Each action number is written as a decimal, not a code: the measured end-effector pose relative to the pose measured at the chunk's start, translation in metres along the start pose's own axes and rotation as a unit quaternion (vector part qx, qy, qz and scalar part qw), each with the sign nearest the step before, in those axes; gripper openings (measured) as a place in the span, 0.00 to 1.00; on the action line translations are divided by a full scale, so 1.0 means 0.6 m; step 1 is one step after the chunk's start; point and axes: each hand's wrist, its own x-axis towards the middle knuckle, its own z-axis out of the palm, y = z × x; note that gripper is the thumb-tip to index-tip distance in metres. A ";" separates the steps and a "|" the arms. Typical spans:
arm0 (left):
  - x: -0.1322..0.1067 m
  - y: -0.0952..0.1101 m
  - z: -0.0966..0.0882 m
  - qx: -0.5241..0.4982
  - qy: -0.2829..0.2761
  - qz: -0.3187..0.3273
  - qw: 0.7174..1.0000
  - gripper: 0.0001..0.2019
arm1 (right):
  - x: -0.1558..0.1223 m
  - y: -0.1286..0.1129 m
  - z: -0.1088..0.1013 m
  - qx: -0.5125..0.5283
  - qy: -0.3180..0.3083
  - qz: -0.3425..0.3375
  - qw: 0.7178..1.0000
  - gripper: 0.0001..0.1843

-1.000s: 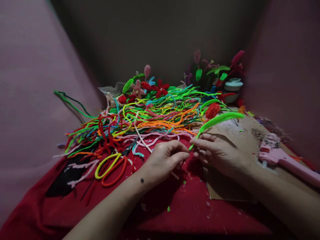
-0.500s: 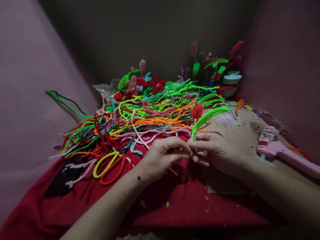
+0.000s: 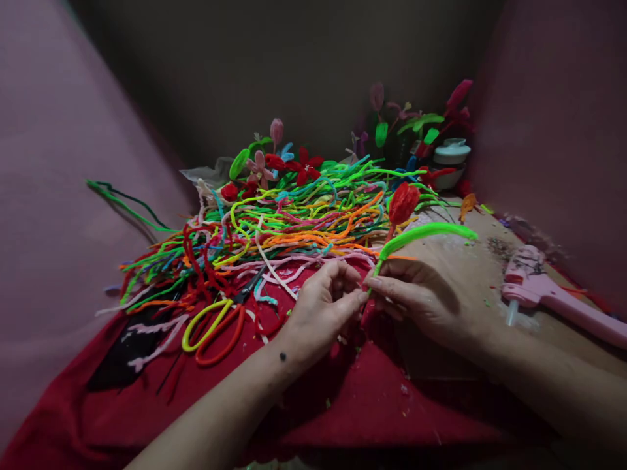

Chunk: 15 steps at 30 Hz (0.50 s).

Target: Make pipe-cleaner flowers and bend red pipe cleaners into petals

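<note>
A pipe-cleaner flower (image 3: 403,203) with a red, tulip-shaped head stands tilted to the right above my hands. One long bright green leaf (image 3: 422,232) arches rightward from its stem. My right hand (image 3: 416,294) pinches the stem at the base of that leaf, thumb uppermost. Against the stem's lower part, the thumb and fingertips of my left hand (image 3: 333,300) are closed in a pinch. Both sets of fingertips nearly meet and hide most of the lower stem.
Loose coloured pipe cleaners (image 3: 294,228) lie heaped behind my hands. Scissors (image 3: 215,333) with yellow and orange handles rest at left. At right, a pink glue gun (image 3: 548,290) lies on a cardboard sheet (image 3: 455,274). Finished fuzzy flowers (image 3: 304,163) and a lidded jar (image 3: 451,153) stand behind.
The flower has turned and leaned to the right, so its red head and green leaf now reach farther right. My left hand's fingers have shifted slightly on the stem.
</note>
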 end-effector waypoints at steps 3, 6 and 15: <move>-0.002 -0.006 0.000 0.033 0.018 0.059 0.998 0.06 | 0.000 -0.004 0.005 0.010 0.010 0.002 1.000 0.17; -0.006 -0.018 0.001 0.230 0.059 0.232 0.943 0.07 | -0.002 -0.007 0.009 0.013 0.025 -0.003 1.000 0.15; -0.032 -0.033 0.040 0.687 0.124 0.455 0.553 0.19 | -0.009 0.006 0.017 0.207 0.061 0.084 0.973 0.12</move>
